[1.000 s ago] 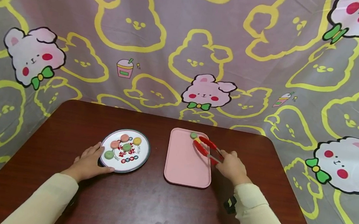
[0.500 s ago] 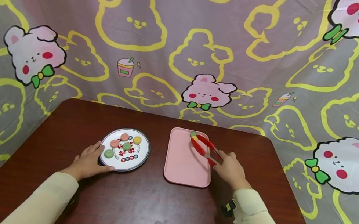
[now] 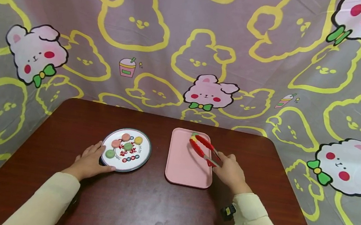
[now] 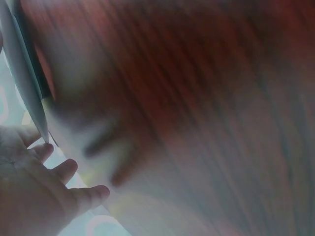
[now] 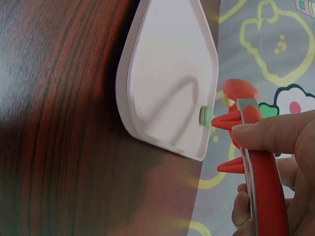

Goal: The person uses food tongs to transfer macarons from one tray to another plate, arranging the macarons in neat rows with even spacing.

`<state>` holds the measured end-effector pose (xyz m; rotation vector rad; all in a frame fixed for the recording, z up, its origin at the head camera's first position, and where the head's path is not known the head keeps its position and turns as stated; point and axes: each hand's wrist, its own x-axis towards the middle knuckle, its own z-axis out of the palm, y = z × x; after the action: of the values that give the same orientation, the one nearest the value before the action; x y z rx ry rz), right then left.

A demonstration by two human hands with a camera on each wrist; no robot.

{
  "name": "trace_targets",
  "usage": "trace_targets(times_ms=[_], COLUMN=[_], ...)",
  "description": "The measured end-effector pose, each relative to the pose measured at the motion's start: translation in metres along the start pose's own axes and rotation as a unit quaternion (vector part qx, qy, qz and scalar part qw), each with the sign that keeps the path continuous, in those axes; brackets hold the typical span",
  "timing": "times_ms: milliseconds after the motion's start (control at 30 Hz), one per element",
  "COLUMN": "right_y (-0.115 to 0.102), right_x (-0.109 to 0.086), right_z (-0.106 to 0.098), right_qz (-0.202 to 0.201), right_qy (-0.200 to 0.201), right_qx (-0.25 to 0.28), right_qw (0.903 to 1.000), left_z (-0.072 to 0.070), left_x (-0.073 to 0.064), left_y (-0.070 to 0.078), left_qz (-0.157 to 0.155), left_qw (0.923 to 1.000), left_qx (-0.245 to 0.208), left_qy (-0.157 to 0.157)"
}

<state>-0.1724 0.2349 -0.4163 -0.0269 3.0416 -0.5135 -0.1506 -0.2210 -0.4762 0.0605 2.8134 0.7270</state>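
A pair of red tongs point(image 3: 207, 151) is held by my right hand point(image 3: 231, 174), thumb along one arm in the right wrist view. Between the tong tips, over the far end of a pink tray point(image 3: 183, 161), is a yellow macaron point(image 3: 193, 138), mostly covered. Just behind it a green macaron point(image 5: 205, 115) lies on the tray by the rim. My left hand point(image 3: 89, 163) rests at a white plate point(image 3: 136, 159), thumb and fingers spread along its near left rim. Pink macarons point(image 3: 125, 137), green macarons point(image 3: 128, 146) and a yellow macaron point(image 3: 138, 140) sit on that plate.
Plate and tray stand apart on a dark wooden table point(image 3: 143, 201), the plate left of the tray. Behind the table's far edge hangs a curtain point(image 3: 159, 62) printed with cartoon animals. A dark wrist device point(image 3: 228, 211) shows below the right sleeve.
My right hand has moved slightly left, taking the tongs and the yellow macaron a little left over the tray's far end. The left hand stays at the plate.
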Motion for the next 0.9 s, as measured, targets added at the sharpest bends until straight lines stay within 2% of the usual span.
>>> trace_targets(times_ms=[400,900], right_y=[-0.006,-0.022], right_x=[-0.004,-0.01], right_z=[0.006,0.017], right_qz=[-0.01,-0.014], right_qy=[0.019,0.015], right_qx=[0.005,0.035], right_qw=[0.9998,0.9992], left_z=[0.002,0.0], left_x=[0.005,0.0], left_y=[0.001,0.002], left_qz=[0.0,-0.006], left_qw=[1.0,1.0], left_qx=[0.001,-0.003], left_qy=[-0.004,0.0])
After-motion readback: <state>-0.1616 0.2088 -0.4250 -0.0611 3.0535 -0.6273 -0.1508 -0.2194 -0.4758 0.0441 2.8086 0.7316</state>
